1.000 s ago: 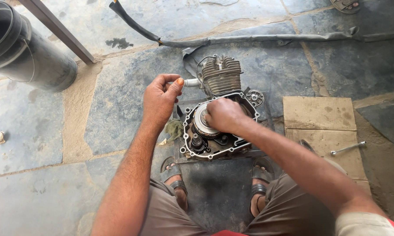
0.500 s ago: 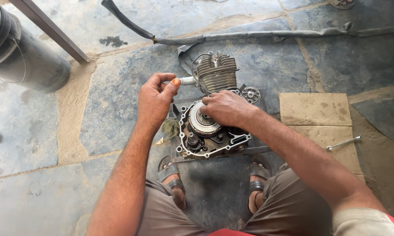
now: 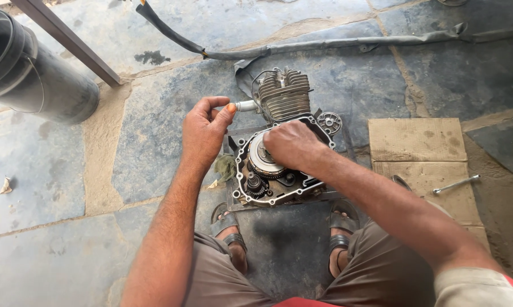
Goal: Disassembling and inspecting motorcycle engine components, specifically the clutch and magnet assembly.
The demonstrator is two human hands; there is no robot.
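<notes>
Engine [image 3: 279, 148] lies cylinder pointing away; right hand [image 3: 290, 145] grips its clutch, left hand [image 3: 205, 131] half-curled, empty.

The right hand [image 3: 290, 145] lies over the far right part of the round metal clutch [image 3: 263, 162] in the open grey engine case [image 3: 279, 190], so its fingertips and whatever they touch are hidden. The left hand [image 3: 204, 132] is curled with thumb and forefinger pinched; anything held there is too small to tell. The black plastic barrel [image 3: 34, 74] is cut off by the left edge, and the black rubber hose [image 3: 171, 34] and flat grey strap [image 3: 381, 41] run out at the far and right edges.
</notes>
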